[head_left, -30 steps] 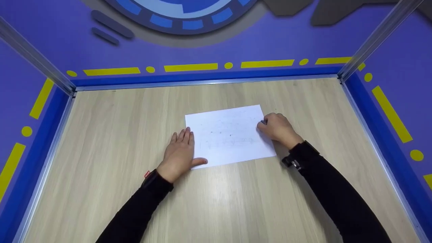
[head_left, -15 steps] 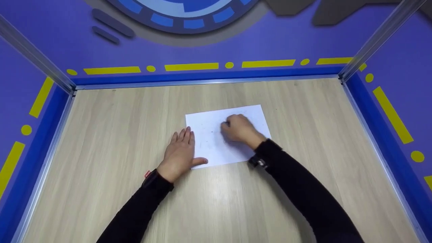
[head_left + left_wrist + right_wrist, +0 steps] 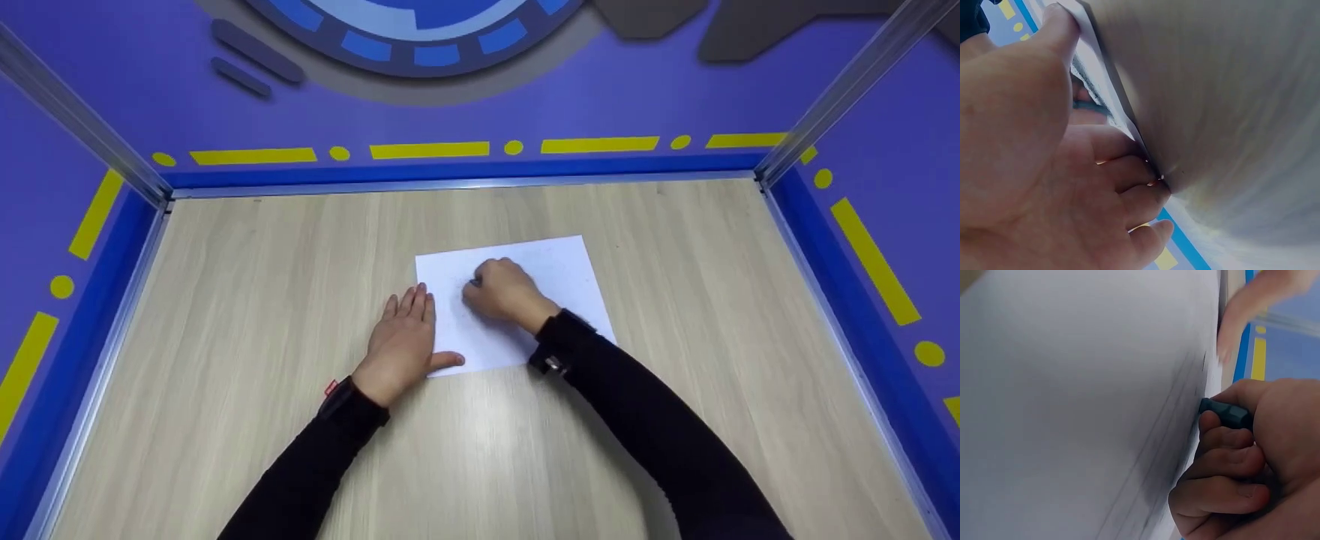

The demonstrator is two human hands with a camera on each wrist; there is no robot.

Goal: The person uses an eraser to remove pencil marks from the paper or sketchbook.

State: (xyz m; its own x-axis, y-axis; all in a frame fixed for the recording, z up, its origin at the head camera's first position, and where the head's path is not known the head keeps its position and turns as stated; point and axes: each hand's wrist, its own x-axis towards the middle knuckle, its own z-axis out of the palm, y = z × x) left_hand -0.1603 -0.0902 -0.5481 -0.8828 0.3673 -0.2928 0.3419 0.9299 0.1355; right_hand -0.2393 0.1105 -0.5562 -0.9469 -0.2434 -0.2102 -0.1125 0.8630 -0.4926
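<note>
A white sheet of paper (image 3: 566, 281) lies on the wooden table, with grey smudges and thin streaks visible in the right wrist view. My left hand (image 3: 397, 341) rests flat at its left edge, fingers extended and thumb spread over the lower left corner. Over the paper's left half, my right hand (image 3: 501, 291) pinches a small dark teal stub (image 3: 1227, 412) between thumb and curled fingers. Its faceted end pokes out close to the sheet; the rest is hidden in the fist, so I cannot tell what kind of thing it is.
The pale wooden tabletop (image 3: 300, 255) stretches around the sheet. Purple panels with yellow marks (image 3: 427, 151) stand behind and on both sides, with a metal rail (image 3: 465, 183) along the back edge. Dark cuffs and sleeves cover both forearms.
My right hand has swept left across the paper from its right edge, still holding the stub. Small dark specks seen on the sheet earlier no longer show. The left hand stays put.
</note>
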